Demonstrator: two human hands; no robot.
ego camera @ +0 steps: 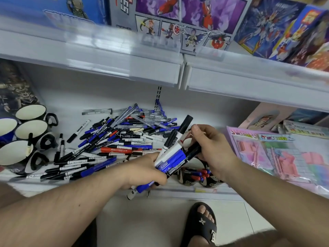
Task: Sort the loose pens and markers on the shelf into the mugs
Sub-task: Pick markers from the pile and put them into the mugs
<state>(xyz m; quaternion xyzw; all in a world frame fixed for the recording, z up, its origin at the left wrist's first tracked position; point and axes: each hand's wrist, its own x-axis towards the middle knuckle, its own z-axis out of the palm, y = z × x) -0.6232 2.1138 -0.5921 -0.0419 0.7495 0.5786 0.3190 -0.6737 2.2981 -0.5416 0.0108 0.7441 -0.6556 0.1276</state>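
Observation:
A heap of loose black, blue and red pens and markers (122, 138) lies across the white shelf (58, 97). My left hand (146, 171) grips a bundle of blue and black markers (175, 157), tips pointing up and right. My right hand (211, 150) pinches a black marker (193, 153) in that bundle. Several mugs with white insides (31, 127) stand at the left; the nearest mug (13, 155) holds one pen. Behind my hands, a mug (197, 175) with red and blue markers sits at the shelf's front edge, partly hidden.
An upper shelf edge (179, 75) overhangs close above, carrying boxed toys (195, 20). Pink packaged toy sets (277, 154) lie on the right of the shelf. A dark printed box (14, 86) stands at the far left. Below, my sandalled foot (202, 223) is on the tiled floor.

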